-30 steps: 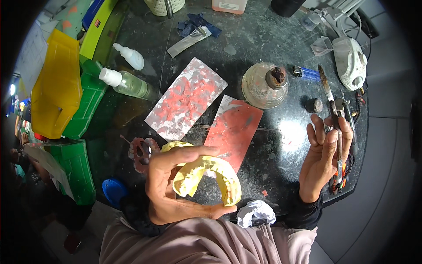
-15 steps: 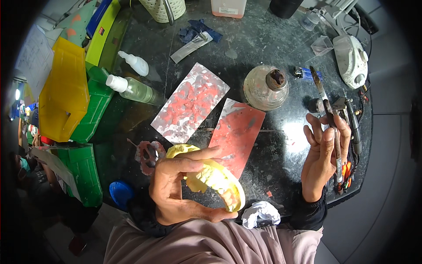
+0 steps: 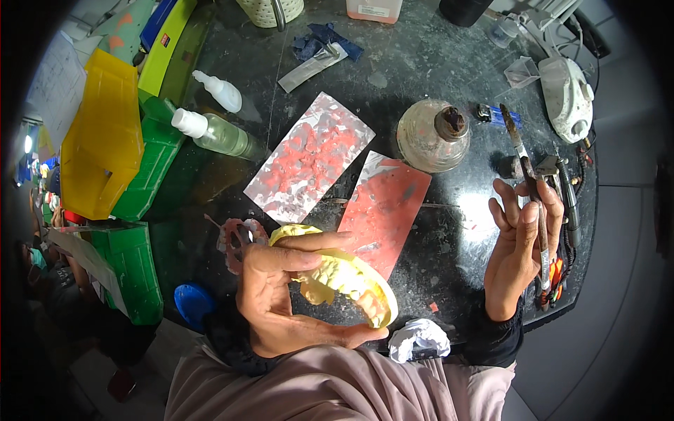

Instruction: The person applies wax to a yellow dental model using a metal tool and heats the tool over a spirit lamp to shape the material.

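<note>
- left hand (image 3: 281,298) cups the yellow dental cast (image 3: 347,277), lower centre — wax looks barely started
- right hand (image 3: 523,242), at right, fingers loosely spread, pinches the spatula (image 3: 528,184) — unapplied

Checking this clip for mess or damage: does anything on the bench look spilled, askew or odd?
Mostly mess. Two flat slabs lie askew, smeared with pink-red residue, and a clear bottle lies on its side. The left hand holds a yellow dental cast; the right hand holds a thin tool.

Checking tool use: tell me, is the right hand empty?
No, the right hand grips a long thin metal tool between its fingers, held above the dark worktop.
</note>
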A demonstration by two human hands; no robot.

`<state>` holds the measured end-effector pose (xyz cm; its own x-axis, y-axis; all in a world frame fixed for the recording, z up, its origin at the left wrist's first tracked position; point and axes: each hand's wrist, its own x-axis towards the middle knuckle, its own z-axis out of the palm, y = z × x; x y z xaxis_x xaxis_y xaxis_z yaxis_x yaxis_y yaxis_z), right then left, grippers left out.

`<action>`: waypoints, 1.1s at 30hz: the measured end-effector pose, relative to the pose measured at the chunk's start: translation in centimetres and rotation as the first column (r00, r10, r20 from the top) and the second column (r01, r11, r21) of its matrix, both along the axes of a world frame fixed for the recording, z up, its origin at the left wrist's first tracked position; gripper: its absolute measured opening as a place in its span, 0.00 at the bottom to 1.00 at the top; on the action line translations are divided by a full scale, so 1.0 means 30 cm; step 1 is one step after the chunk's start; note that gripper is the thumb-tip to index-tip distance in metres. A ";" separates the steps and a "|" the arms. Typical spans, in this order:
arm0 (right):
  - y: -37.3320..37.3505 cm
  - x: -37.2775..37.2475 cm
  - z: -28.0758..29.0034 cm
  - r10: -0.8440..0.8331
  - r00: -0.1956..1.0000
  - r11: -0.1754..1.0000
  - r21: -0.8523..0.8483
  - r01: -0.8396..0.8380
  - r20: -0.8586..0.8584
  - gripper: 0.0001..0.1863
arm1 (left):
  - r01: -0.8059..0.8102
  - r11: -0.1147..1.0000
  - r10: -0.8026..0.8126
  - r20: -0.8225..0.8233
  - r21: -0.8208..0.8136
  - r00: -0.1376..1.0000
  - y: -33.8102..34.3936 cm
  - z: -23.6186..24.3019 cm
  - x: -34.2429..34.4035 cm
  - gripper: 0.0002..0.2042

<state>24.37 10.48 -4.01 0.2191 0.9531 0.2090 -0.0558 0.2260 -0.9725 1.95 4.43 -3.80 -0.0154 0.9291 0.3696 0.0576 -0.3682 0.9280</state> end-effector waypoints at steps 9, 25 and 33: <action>0.003 -0.005 -0.004 -0.020 1.000 1.000 -0.016 0.021 0.020 0.18 | -0.010 1.000 0.010 0.011 -0.002 1.000 -0.003 -0.002 0.000 0.39; -0.001 -0.004 -0.007 -0.006 1.000 1.000 -0.016 0.006 0.018 0.18 | -0.018 0.999 0.021 -0.075 0.030 0.997 0.006 0.012 -0.003 0.39; -0.004 0.001 -0.012 0.039 0.997 0.999 -0.031 -0.037 0.060 0.18 | -0.108 0.994 0.092 -0.332 -0.030 0.939 0.012 0.055 -0.016 0.37</action>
